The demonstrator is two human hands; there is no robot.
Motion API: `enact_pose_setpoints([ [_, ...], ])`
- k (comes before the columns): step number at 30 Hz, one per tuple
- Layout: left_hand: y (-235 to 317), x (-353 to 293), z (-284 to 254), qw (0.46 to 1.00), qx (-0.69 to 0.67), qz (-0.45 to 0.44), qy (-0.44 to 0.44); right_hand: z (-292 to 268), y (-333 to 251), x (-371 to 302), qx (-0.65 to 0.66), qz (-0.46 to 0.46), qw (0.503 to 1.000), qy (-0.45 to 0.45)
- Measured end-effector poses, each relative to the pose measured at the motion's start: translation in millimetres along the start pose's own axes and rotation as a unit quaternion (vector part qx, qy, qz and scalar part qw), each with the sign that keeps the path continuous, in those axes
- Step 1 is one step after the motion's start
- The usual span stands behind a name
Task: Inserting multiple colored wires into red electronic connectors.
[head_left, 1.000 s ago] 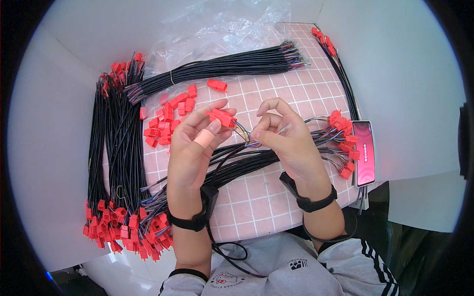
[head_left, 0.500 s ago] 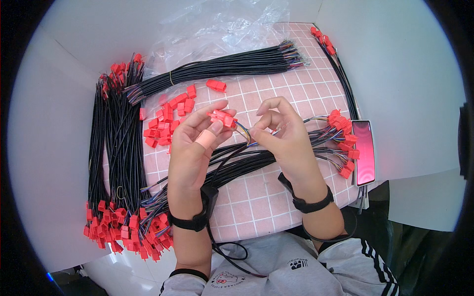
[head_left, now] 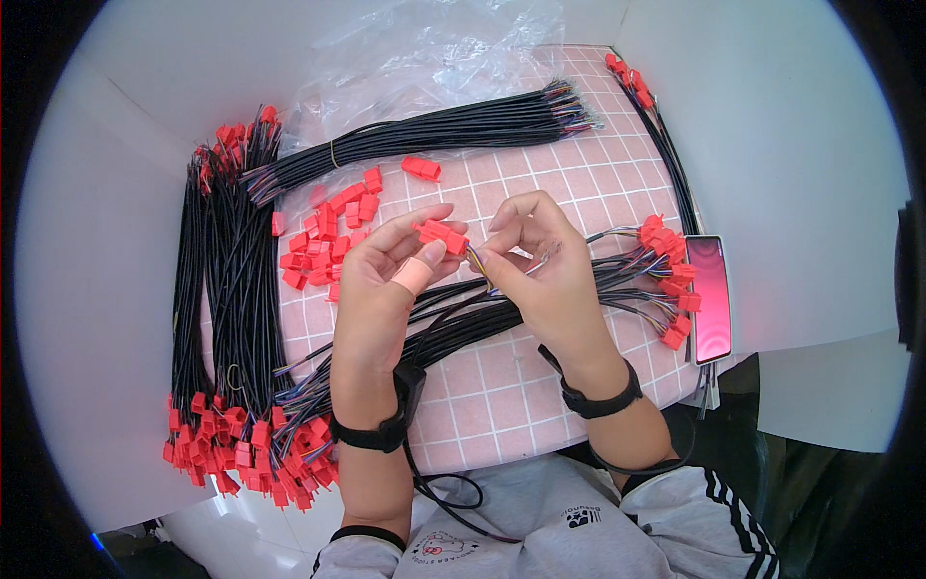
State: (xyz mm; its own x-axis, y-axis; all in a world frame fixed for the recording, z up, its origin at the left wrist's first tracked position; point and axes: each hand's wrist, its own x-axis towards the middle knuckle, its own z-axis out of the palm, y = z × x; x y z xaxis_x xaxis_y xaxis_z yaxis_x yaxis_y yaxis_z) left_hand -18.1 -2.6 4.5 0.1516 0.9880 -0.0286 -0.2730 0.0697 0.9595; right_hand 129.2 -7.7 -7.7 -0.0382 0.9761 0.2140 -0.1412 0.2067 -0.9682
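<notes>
Between thumb and fingers, my left hand (head_left: pixel 391 261) grips a red plastic connector housing (head_left: pixel 442 237). Thin coloured wires (head_left: pixel 476 259) run out of its right end, toward a black cable below. My right hand (head_left: pixel 545 253) pinches these wires close to the housing, thumb against index finger. A few loose wire ends (head_left: pixel 550 253) stick out past the right fingers. Under both hands lies a bundle of black cables (head_left: pixel 482 326), with red connectors (head_left: pixel 666 241) on its right end. Left of my left hand is a pile of loose red housings (head_left: pixel 323 241).
A tied bundle of black cables (head_left: pixel 415 135) lies at the back on clear plastic film (head_left: pixel 434 48). Thick stacks of cables with red connectors (head_left: pixel 236 261) fill the left side. A phone (head_left: pixel 709 299) rests at the right edge. White panels (head_left: pixel 810 193) enclose the table.
Both hands have shifted slightly, the left a little right and the right a little left, so they are closer together. The red housing has moved slightly right and down.
</notes>
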Motion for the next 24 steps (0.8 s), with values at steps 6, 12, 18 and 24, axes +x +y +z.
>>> enact_pose_setpoints([
  [6,-2.4,0.4,-0.6,1.000,0.001,0.017,-0.007,1.7,2.7,-0.2,0.038,0.017,0.999,-0.005],
  [12,-0.7,0.4,-3.6,1.000,0.012,0.009,-0.019,3.4,5.4,-1.6,0.054,0.023,0.998,-0.005],
  [18,0.2,0.4,-5.7,0.999,0.026,0.014,-0.028,1.8,4.3,-0.6,0.035,0.042,0.998,-0.008],
  [24,0.7,1.2,-3.1,1.000,-0.011,0.009,0.009,-0.4,5.2,2.2,0.058,0.057,0.997,-0.007],
])
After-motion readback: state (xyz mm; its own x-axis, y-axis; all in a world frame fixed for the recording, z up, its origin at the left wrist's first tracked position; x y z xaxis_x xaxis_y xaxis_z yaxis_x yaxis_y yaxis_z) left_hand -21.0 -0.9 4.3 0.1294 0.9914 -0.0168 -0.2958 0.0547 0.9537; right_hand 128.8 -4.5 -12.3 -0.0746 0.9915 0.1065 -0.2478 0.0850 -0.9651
